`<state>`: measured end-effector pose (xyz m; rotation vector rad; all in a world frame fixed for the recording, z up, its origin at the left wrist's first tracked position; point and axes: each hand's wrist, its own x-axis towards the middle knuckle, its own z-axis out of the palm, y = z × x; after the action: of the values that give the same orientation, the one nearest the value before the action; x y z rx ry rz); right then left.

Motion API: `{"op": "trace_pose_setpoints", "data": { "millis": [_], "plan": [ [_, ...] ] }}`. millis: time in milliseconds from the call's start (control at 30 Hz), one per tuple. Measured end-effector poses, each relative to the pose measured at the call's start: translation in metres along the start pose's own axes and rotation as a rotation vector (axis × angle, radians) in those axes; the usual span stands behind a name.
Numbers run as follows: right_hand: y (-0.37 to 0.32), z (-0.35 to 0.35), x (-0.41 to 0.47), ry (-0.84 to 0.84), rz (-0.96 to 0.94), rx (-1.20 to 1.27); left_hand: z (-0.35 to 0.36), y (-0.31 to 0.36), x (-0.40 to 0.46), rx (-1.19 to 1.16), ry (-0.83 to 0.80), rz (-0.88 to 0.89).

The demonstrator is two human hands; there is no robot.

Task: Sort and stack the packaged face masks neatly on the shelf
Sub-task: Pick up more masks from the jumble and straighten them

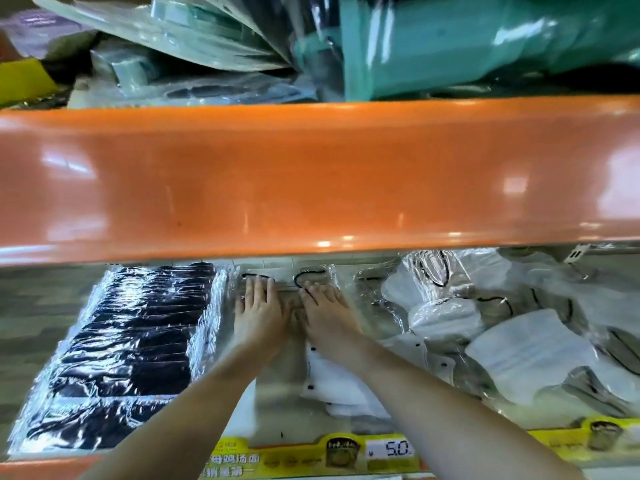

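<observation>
Both forearms reach in; left hand (pixel 258 311) and right hand (pixel 327 311) lie flat.

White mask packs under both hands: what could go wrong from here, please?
1. Both the left hand and the right hand press flat on glossy wrap, so the white mask packs may slide rather than square up.
2. The loose white pile on the right lies tilted and overlapping; it could slump into the stack.
3. The black mask row sits close on the left; a sideways push might disturb it.
</observation>
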<state>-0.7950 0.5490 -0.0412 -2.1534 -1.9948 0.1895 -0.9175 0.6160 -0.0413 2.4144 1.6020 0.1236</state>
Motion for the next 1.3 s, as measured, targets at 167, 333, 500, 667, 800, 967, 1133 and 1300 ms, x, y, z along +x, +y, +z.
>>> {"op": "trace_pose_setpoints", "data": {
  "millis": [167,333,500,667,800,967,1133,1300],
  "plan": [
    [0.005,-0.029,-0.019,0.093,-0.053,0.023,0.002,0.043,-0.015,-0.351,0.254,0.176],
    [0.026,-0.046,-0.053,0.232,0.015,0.104,-0.006,0.091,-0.041,-0.590,0.341,0.194],
    [0.053,-0.055,-0.096,0.243,0.128,0.143,0.002,0.124,-0.066,-0.541,0.314,0.354],
    [0.084,-0.057,-0.133,0.158,0.288,0.121,0.023,0.143,-0.090,-0.348,0.217,0.484],
    [0.099,-0.051,-0.152,0.136,0.305,0.032,0.035,0.153,-0.103,-0.192,0.047,0.432],
    [0.112,-0.055,-0.168,0.060,0.318,-0.032,0.033,0.162,-0.114,-0.120,-0.048,0.420],
    [0.130,-0.057,-0.178,0.085,0.260,0.105,0.029,0.158,-0.113,0.032,-0.249,0.558],
    [0.140,-0.063,-0.181,-0.036,0.223,0.229,0.022,0.147,-0.105,0.057,-0.254,0.563]
  ]
}}
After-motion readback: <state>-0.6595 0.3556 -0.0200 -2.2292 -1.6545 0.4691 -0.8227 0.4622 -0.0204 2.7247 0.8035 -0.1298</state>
